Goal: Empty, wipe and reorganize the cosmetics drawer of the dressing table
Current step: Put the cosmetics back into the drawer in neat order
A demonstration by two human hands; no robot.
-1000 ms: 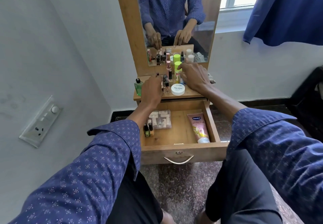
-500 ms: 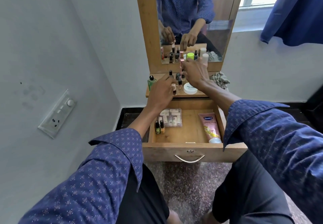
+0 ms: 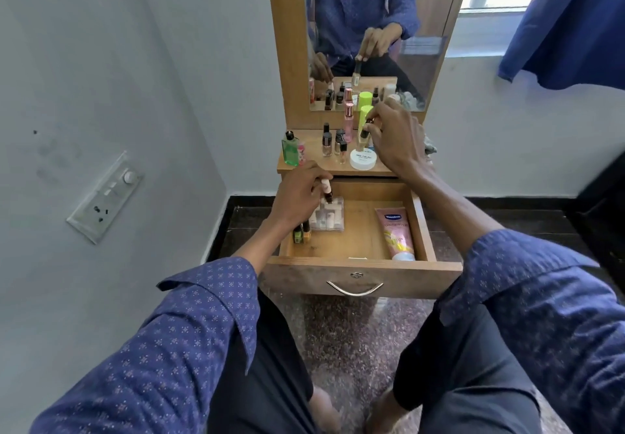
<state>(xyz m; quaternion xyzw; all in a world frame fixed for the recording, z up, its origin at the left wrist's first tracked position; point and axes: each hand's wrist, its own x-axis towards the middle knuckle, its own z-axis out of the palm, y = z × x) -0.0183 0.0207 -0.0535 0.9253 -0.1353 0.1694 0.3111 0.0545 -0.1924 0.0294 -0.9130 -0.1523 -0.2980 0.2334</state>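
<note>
Your drawer (image 3: 355, 274) is standing pulled out under the table (image 3: 304, 167) top, well open. Inside it: a clear compartment box (image 3: 329, 218) of small pale items at back left, two small bottles (image 3: 302, 233) just beside its left edge, and a pink lotion tube (image 3: 396, 232) lying flat along the right wall, cap toward you. A small pale strip is sitting at the front wall; I can't tell what it is.

Your left hand (image 3: 297, 196) is pinching a small pale-capped bottle (image 3: 327, 190) over the back left of the drawer, just above the clear box. Your right hand (image 3: 394, 139) is gripping a dark-capped vial (image 3: 363, 138) by its top, above the table, near the white jar (image 3: 363, 159).

Standing on the table: a green bottle (image 3: 290, 150) at left, a cluster of nail polish bottles (image 3: 333, 142), a tall pink bottle (image 3: 349, 121), and a lime-capped container (image 3: 365, 112) partly hidden behind your right hand. A patterned cloth (image 3: 429, 144) is peeking out past your right wrist, mostly covered.

The mirror (image 3: 372, 27) is repeating the bottles and your hands; its top is cut off by the frame. The box contents are too small to identify.
</note>
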